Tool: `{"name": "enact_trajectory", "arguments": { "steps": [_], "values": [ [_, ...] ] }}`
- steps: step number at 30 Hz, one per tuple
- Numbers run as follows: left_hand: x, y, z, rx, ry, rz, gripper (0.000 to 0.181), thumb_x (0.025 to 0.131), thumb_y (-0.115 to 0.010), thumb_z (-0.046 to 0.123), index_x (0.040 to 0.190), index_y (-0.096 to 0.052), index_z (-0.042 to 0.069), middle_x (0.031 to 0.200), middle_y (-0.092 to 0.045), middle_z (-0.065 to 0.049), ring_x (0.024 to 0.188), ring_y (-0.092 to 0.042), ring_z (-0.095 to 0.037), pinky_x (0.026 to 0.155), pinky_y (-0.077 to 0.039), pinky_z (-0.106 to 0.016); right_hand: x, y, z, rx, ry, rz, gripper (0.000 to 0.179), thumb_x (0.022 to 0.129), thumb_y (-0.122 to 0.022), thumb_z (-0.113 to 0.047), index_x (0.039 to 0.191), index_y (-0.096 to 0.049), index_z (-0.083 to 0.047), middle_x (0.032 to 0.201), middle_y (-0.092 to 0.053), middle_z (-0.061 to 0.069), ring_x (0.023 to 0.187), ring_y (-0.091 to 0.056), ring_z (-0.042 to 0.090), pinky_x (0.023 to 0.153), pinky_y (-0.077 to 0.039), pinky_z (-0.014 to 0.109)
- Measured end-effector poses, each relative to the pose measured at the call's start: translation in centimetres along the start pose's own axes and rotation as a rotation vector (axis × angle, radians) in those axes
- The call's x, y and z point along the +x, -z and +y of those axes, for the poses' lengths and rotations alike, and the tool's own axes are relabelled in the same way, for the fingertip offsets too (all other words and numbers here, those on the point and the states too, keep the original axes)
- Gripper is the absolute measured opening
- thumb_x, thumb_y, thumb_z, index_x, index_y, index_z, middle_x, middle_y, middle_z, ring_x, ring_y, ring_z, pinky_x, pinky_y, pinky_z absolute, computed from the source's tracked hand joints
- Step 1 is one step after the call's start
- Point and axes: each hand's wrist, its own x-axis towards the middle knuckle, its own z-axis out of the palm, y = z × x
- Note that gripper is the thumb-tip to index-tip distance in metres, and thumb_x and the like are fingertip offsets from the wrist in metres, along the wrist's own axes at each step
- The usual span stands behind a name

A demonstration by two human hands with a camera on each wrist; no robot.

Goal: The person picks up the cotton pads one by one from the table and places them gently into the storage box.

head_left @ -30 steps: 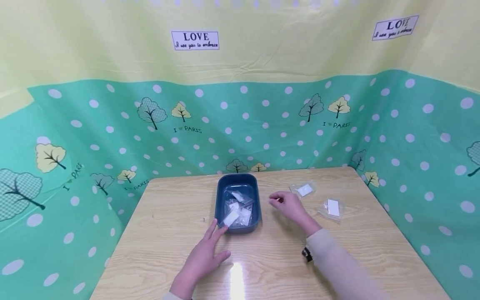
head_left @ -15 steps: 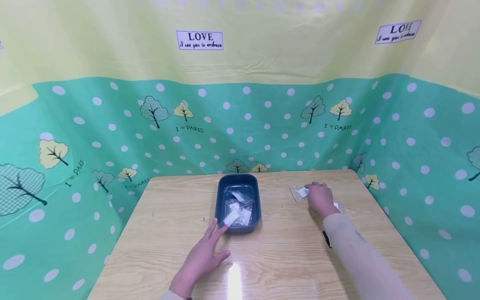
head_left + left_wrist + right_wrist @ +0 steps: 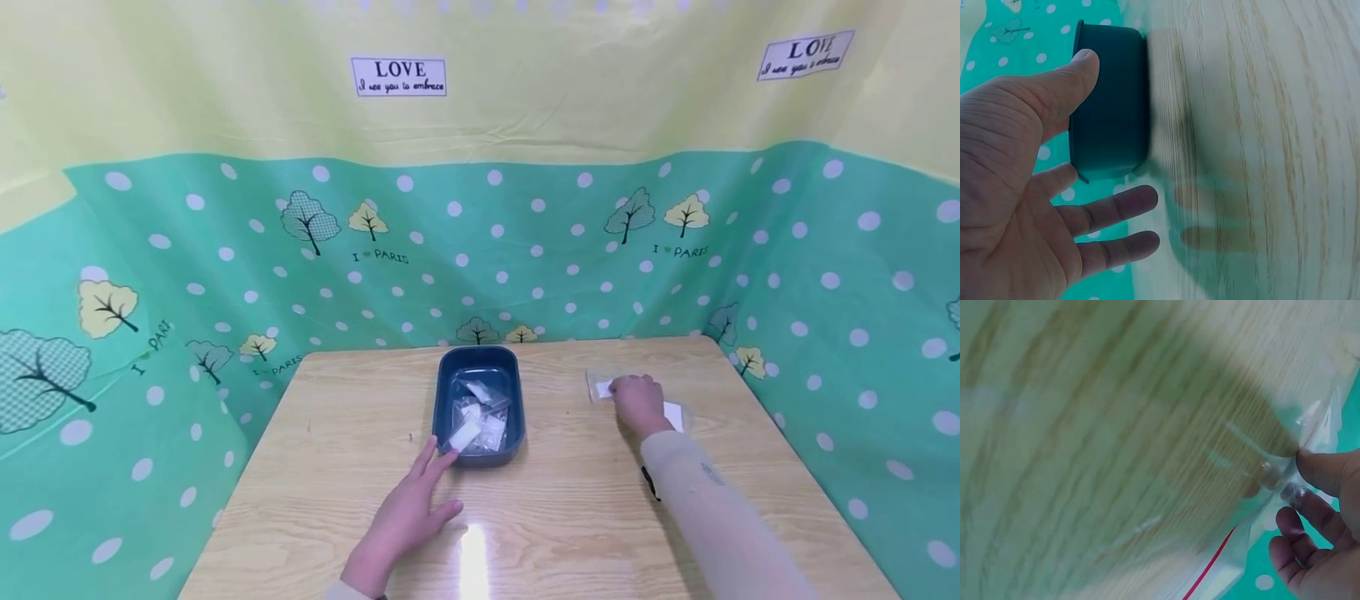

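Note:
A dark blue rectangular box stands upright on the table, holding several clear zip bags with white labels. My left hand is at its near left corner, fingers extended and the index fingertip at the rim; in the left wrist view the thumb lies in front of the box wall. Farther right, my right hand pinches a clear zip bag with a white label between thumb and index finger. In the right wrist view a red zip line crosses clear plastic near the curled fingers. The bag's contents are hidden.
Another clear zip bag with a white label lies just right of my right wrist, partly covered by it. The wooden table ends at a green dotted curtain behind and at both sides.
My right hand has moved right from beside the box to the far zip bag, which has turned slightly under the fingers. The left hand and box stay put.

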Motion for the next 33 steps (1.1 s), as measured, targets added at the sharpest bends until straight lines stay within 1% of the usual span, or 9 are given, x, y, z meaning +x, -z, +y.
{"name": "enact_trajectory", "arguments": {
  "steps": [6,10,13,17,21,25,29,31,33],
  "values": [
    [-0.1,-0.1,0.1,0.003,0.005,0.004,0.080,0.093,-0.082,0.038,0.162,-0.047,0.021,0.179,-0.021,-0.017,0.139,-0.057,-0.054,0.105,-0.056,-0.069,0.1,-0.5,-0.3,-0.003,-0.009,0.020,0.030,0.104,-0.054,0.003,0.122,-0.077,0.001,0.126,-0.075,0.025,0.112,-0.066,0.047,0.100,-0.054,0.061],
    [-0.2,-0.2,0.3,-0.001,0.012,0.006,0.080,0.093,-0.082,0.037,0.163,-0.047,0.021,0.179,-0.021,-0.017,0.139,-0.057,-0.054,0.105,-0.055,-0.070,0.0,-0.7,-0.2,-0.034,0.010,0.047,0.026,0.103,-0.058,0.003,0.119,-0.078,0.000,0.123,-0.077,0.025,0.107,-0.068,0.045,0.096,-0.057,0.060],
    [-0.2,-0.2,0.4,0.000,0.016,0.006,0.079,0.094,-0.082,0.037,0.163,-0.046,0.021,0.179,-0.021,-0.017,0.139,-0.057,-0.054,0.104,-0.055,-0.070,-0.1,-0.8,-0.2,-0.043,0.017,0.049,0.025,0.102,-0.060,0.003,0.119,-0.079,-0.001,0.123,-0.077,0.023,0.107,-0.070,0.044,0.095,-0.059,0.058],
    [0.1,-0.1,0.3,0.012,0.018,0.009,0.078,0.094,-0.082,0.037,0.163,-0.046,0.021,0.179,-0.020,-0.016,0.139,-0.057,-0.054,0.103,-0.056,-0.071,0.1,-0.6,-0.1,-0.025,0.010,0.039,0.027,0.102,-0.060,0.003,0.121,-0.078,-0.001,0.124,-0.077,0.023,0.108,-0.068,0.042,0.097,-0.058,0.057],
    [0.4,0.1,0.3,0.023,0.019,0.018,0.078,0.095,-0.082,0.037,0.162,-0.047,0.021,0.180,-0.020,-0.015,0.139,-0.057,-0.053,0.104,-0.055,-0.071,0.3,-0.2,-0.3,-0.010,0.004,0.052,0.026,0.103,-0.060,0.000,0.122,-0.078,-0.002,0.124,-0.077,0.023,0.109,-0.069,0.043,0.097,-0.057,0.058],
    [0.6,0.2,0.3,0.034,0.018,0.017,0.077,0.095,-0.081,0.037,0.162,-0.047,0.022,0.179,-0.022,-0.015,0.139,-0.057,-0.053,0.105,-0.055,-0.071,0.1,0.2,-0.8,0.070,-0.021,0.044,0.026,0.106,-0.060,-0.006,0.123,-0.079,-0.003,0.125,-0.077,0.023,0.114,-0.069,0.046,0.099,-0.054,0.061],
    [0.4,0.1,0.2,0.050,0.018,0.014,0.077,0.095,-0.081,0.038,0.162,-0.047,0.023,0.179,-0.023,-0.016,0.137,-0.059,-0.054,0.104,-0.055,-0.070,-0.4,0.8,-2.0,0.259,-0.051,0.030,0.027,0.107,-0.060,-0.014,0.127,-0.076,-0.005,0.131,-0.075,0.021,0.123,-0.068,0.045,0.105,-0.055,0.060],
    [0.3,0.0,0.2,0.058,0.017,0.015,0.077,0.094,-0.082,0.038,0.162,-0.047,0.023,0.179,-0.023,-0.016,0.137,-0.059,-0.054,0.104,-0.056,-0.070,-0.6,1.4,-2.9,0.366,-0.055,0.035,0.028,0.108,-0.061,-0.016,0.129,-0.075,-0.006,0.132,-0.074,0.020,0.124,-0.068,0.043,0.106,-0.057,0.059],
    [0.3,0.0,0.2,0.061,0.016,0.014,0.077,0.095,-0.081,0.038,0.162,-0.047,0.023,0.179,-0.023,-0.016,0.137,-0.059,-0.054,0.104,-0.056,-0.070,-0.8,2.2,-4.1,0.445,-0.044,0.058,0.027,0.108,-0.062,-0.017,0.130,-0.074,-0.006,0.131,-0.075,0.019,0.122,-0.070,0.039,0.104,-0.060,0.056]
  ]
}}
